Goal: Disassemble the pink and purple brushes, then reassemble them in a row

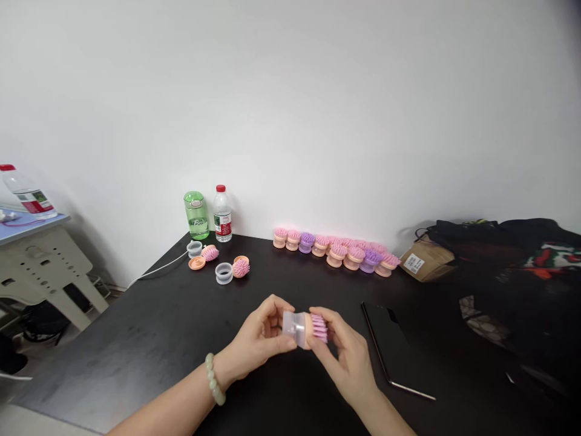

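My left hand (pixel 263 336), with a bead bracelet at the wrist, is closed around a clear plastic ring (pixel 293 328). My right hand (pixel 342 348) grips a small brush head (pixel 319 327) with a peach base and pink bristles, between thumb and fingers. Ring and brush head meet end to end, tilted sideways above the black table; whether they are locked together I cannot tell. Farther left lie a loose clear ring (pixel 224 274), a pink brush head (pixel 241 267), another clear ring (pixel 194 249), a peach disc (pixel 196 263) and another pink brush head (pixel 210 253).
Several pink and purple scrub brushes (pixel 336 254) stand in rows by the wall. A phone (pixel 394 345) lies right of my hands. A green bottle (pixel 196 216) and a water bottle (pixel 223 215) stand at the back left. A paper bag (pixel 426 259) and dark cloth sit at right.
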The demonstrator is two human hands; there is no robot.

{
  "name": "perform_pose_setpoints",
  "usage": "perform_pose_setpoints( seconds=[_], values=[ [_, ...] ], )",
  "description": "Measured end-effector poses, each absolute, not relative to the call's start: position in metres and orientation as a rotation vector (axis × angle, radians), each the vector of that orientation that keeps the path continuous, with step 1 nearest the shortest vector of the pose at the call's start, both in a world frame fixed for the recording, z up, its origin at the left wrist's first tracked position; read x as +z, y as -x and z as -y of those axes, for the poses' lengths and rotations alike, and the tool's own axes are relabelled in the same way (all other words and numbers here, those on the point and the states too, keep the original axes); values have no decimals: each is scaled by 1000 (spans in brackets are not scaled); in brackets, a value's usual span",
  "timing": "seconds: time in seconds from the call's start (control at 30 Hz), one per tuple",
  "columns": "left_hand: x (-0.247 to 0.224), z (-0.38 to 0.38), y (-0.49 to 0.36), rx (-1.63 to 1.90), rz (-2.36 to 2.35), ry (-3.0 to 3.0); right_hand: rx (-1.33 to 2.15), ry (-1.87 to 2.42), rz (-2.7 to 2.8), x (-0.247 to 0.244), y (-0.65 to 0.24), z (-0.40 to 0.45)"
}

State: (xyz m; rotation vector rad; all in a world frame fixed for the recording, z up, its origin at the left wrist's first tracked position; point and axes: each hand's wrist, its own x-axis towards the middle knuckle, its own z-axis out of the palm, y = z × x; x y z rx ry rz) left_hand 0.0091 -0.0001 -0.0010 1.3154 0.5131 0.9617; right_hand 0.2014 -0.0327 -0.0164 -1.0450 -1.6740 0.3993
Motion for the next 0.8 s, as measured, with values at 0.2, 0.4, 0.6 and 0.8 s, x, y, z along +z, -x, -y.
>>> perform_pose_setpoints(
  seconds=[0.2,0.4,0.6,0.8],
  values=[
    [-6,-3,-5,1090,-497,-1623,1035,1094,1348,-16,-196,29],
    [1,-2,-2,1031,-626,-1441,964,994,1320,-19,-194,27],
    [7,-4,0,981,-633,-1410,845,979,1412,-22,-195,28],
    [3,-5,3,1063,-597,-1572,863,1014,1388,-22,-195,29]
  ],
)
